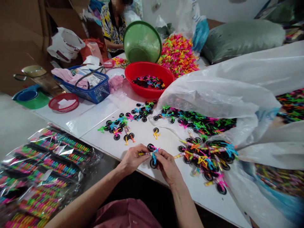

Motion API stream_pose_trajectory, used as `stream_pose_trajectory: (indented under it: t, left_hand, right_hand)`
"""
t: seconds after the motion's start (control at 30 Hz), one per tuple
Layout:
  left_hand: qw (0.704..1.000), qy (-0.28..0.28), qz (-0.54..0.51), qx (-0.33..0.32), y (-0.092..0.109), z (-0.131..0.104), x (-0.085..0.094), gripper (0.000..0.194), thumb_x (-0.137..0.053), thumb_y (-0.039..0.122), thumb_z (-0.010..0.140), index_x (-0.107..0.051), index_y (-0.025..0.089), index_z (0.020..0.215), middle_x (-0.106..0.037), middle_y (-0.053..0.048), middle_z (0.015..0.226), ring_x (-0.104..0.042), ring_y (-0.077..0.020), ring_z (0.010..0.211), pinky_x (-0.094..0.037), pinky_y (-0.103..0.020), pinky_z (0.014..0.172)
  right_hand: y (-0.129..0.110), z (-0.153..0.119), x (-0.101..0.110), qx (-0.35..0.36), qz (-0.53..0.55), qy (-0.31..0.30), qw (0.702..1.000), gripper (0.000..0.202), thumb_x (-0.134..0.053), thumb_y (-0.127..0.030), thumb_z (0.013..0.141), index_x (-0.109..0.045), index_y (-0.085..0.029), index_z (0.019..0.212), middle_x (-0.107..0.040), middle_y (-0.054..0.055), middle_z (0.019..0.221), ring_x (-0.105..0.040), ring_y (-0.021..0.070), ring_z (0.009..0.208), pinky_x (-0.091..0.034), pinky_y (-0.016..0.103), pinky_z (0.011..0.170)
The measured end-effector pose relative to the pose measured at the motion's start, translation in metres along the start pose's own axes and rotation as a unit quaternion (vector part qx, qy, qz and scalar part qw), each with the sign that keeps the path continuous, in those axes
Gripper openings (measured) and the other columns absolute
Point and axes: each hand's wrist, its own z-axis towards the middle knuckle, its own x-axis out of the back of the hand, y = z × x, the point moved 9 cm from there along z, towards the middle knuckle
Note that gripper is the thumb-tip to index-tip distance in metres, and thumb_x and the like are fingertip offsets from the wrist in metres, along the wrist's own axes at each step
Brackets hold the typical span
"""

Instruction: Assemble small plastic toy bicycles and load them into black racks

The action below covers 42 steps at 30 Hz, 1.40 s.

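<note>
My left hand (134, 159) pinches a thin stick with a colourful pattern (144, 154) by the table's front edge. My right hand (168, 165) closes its fingertips on a small blue and pink toy bicycle part (155, 154) with black spoked wheels (153, 163). Stick and bicycle part meet between the hands; whether they are joined I cannot tell. Just beyond lies a yellow piece with one black wheel (156, 134). To the right is a pile of wheeled parts with patterned sticks (204, 156). Loose wheeled parts (116, 125) are scattered to the left.
White plastic sacks (220, 85) spill wheeled parts on the right. Behind stand a red basin (149, 66), a green basin (142, 41) and a heap of bright pieces (178, 53). A blue basket (97, 91) and packed bags (52, 164) are left. Another person (112, 28) sits opposite.
</note>
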Motion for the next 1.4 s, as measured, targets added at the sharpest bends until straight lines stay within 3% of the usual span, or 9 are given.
stream_pose_trajectory:
  t: [0.1, 0.27, 0.5, 0.67, 0.83, 1.03, 1.13, 1.27, 1.4]
  left_hand:
    - [0.998, 0.031, 0.058, 0.009, -0.006, -0.009, -0.001, 0.015, -0.061, 0.029, 0.078, -0.065, 0.015, 0.081, -0.060, -0.004, 0.080, -0.055, -0.0154, 0.076, -0.042, -0.027, 0.072]
    - [0.984, 0.123, 0.086, 0.092, -0.020, -0.023, -0.002, 0.013, -0.061, 0.026, 0.077, -0.068, 0.016, 0.082, -0.063, -0.004, 0.079, -0.055, -0.0164, 0.076, -0.042, -0.027, 0.072]
    - [0.999, 0.043, -0.007, 0.031, 0.000, -0.005, -0.004, 0.020, -0.061, 0.032, 0.079, -0.064, 0.013, 0.086, -0.061, -0.004, 0.080, -0.054, -0.0144, 0.076, -0.041, -0.025, 0.071]
    - [0.998, -0.018, -0.049, 0.036, -0.003, -0.009, -0.003, 0.024, -0.065, 0.035, 0.076, -0.062, 0.013, 0.085, -0.058, -0.005, 0.083, -0.053, -0.0150, 0.078, -0.041, -0.025, 0.072]
    - [0.996, -0.007, -0.080, 0.043, -0.006, -0.016, -0.003, 0.023, -0.065, 0.034, 0.077, -0.060, 0.013, 0.085, -0.056, -0.003, 0.079, -0.052, -0.0142, 0.077, -0.040, -0.025, 0.072]
    - [1.000, 0.001, -0.013, 0.008, -0.003, -0.019, -0.003, 0.016, -0.062, 0.030, 0.079, -0.061, 0.014, 0.081, -0.056, -0.004, 0.082, -0.053, -0.0145, 0.078, -0.041, -0.026, 0.073]
    - [0.997, 0.057, 0.058, 0.004, -0.006, -0.022, 0.002, 0.012, -0.060, 0.027, 0.079, -0.061, 0.015, 0.078, -0.058, -0.003, 0.079, -0.053, -0.0142, 0.075, -0.040, -0.026, 0.072]
    - [0.985, 0.117, 0.118, 0.051, -0.015, -0.025, 0.002, 0.008, -0.059, 0.023, 0.077, -0.062, 0.016, 0.076, -0.060, -0.003, 0.078, -0.054, -0.0156, 0.076, -0.041, -0.027, 0.072]
    - [0.986, 0.058, 0.146, 0.057, 0.002, -0.011, 0.003, 0.014, -0.055, 0.021, 0.078, -0.062, 0.016, 0.089, -0.062, -0.004, 0.083, -0.056, -0.0157, 0.076, -0.044, -0.027, 0.071]
  right_hand:
    - [-0.001, -0.003, 0.005, 0.037, -0.096, 0.035, 0.994, 0.033, -0.067, -0.043, 0.068, -0.047, -0.018, 0.059, -0.044, -0.006, 0.050, -0.038, 0.0081, 0.046, -0.033, 0.020, 0.044]
    - [-0.020, -0.007, 0.012, 0.124, -0.296, 0.117, 0.940, 0.026, -0.063, -0.041, 0.070, -0.052, -0.019, 0.060, -0.045, -0.005, 0.051, -0.039, 0.0107, 0.050, -0.034, 0.022, 0.049]
    - [-0.015, -0.004, 0.005, 0.068, -0.142, 0.027, 0.987, 0.031, -0.067, -0.046, 0.069, -0.054, -0.018, 0.065, -0.047, -0.005, 0.054, -0.041, 0.0098, 0.050, -0.035, 0.021, 0.046]
    - [0.002, -0.014, -0.005, 0.031, -0.032, -0.002, 0.999, 0.028, -0.069, -0.042, 0.069, -0.055, -0.017, 0.068, -0.047, -0.005, 0.056, -0.040, 0.0081, 0.049, -0.034, 0.020, 0.046]
    - [-0.005, -0.017, -0.003, 0.043, -0.049, 0.023, 0.998, 0.029, -0.068, -0.040, 0.070, -0.050, -0.018, 0.065, -0.043, -0.006, 0.054, -0.038, 0.0069, 0.048, -0.032, 0.019, 0.043]
    - [-0.004, -0.017, -0.002, 0.040, -0.096, 0.023, 0.994, 0.031, -0.063, -0.042, 0.072, -0.045, -0.019, 0.062, -0.040, -0.007, 0.052, -0.036, 0.0074, 0.047, -0.032, 0.019, 0.042]
    - [-0.005, -0.017, -0.001, 0.081, -0.197, 0.061, 0.975, 0.028, -0.059, -0.041, 0.074, -0.045, -0.020, 0.063, -0.041, -0.006, 0.053, -0.037, 0.0091, 0.049, -0.033, 0.021, 0.046]
    - [-0.010, -0.014, -0.007, 0.145, -0.340, 0.136, 0.919, 0.025, -0.053, -0.042, 0.077, -0.048, -0.021, 0.065, -0.046, -0.004, 0.054, -0.041, 0.0116, 0.050, -0.034, 0.023, 0.049]
    - [-0.034, -0.014, 0.007, 0.162, -0.386, 0.122, 0.900, 0.030, -0.050, -0.049, 0.079, -0.054, -0.021, 0.070, -0.054, -0.001, 0.058, -0.048, 0.0152, 0.054, -0.039, 0.026, 0.052]
